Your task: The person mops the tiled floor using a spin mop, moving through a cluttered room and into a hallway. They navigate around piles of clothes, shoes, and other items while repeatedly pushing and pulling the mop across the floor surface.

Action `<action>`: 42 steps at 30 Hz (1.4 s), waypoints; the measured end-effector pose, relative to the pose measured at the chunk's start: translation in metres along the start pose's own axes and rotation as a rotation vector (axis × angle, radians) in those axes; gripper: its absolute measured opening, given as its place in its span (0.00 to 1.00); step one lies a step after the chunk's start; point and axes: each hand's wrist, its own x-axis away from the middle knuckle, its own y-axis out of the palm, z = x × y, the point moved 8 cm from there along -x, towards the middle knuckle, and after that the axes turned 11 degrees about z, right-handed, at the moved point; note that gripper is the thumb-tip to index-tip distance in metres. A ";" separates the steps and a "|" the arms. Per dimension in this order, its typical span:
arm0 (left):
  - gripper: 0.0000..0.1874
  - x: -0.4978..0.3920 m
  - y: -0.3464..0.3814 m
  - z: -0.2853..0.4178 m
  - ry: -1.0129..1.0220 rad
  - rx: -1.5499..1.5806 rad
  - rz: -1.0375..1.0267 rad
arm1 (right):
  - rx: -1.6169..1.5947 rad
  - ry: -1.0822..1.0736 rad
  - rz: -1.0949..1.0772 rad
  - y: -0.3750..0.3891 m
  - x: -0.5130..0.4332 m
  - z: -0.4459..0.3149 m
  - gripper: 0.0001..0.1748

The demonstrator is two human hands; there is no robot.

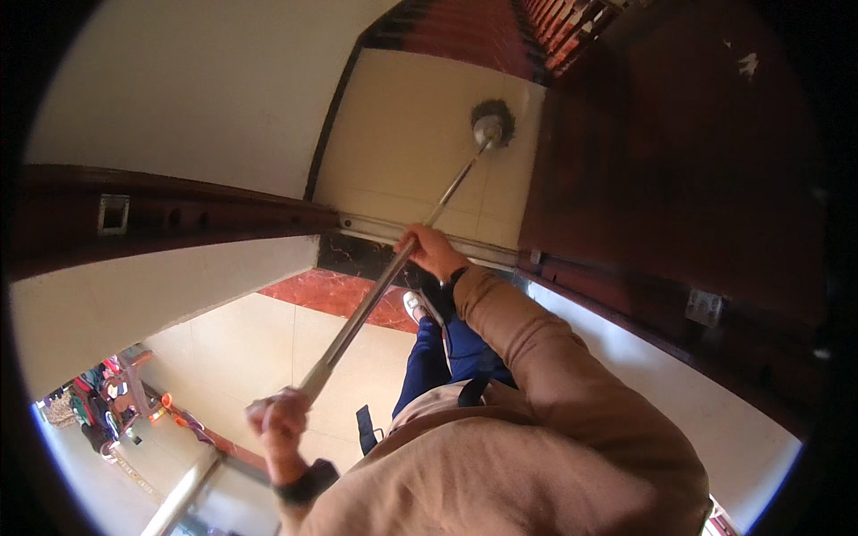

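Both my hands are closed around the metal pole [362, 315] of a mop, which slants from lower left to upper right. My left hand [278, 422] grips its upper end, close to my body. Farther down the pole, my right hand [429, 249] holds it above the doorway threshold. At the far end, a round mop head [493, 127] with a pale disc and dark fringe rests on the cream tiled floor [409, 127] beyond the door frame. The fringe is slightly blurred.
A dark wooden door [670, 167] stands at the right. To the left is the door jamb [167, 208] with a metal strike plate [114, 214]. Past the tiles lies a dark red floor band [462, 33] near a railing [570, 27]. A rack with several shoes [107, 395] stands lower left.
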 end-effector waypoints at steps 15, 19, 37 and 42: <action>0.18 0.082 -0.211 0.144 0.011 -0.257 0.402 | 0.371 0.623 -0.024 0.053 0.101 0.224 0.05; 0.17 0.095 -0.276 0.088 -0.164 -0.299 0.929 | 0.402 0.488 0.064 0.038 0.075 0.201 0.04; 0.23 0.029 -0.074 0.008 -0.031 0.135 0.216 | 0.246 0.098 0.019 0.015 0.008 0.034 0.09; 0.22 0.095 -0.152 0.056 0.056 0.110 0.496 | 0.747 -0.263 -0.390 0.063 0.031 0.106 0.08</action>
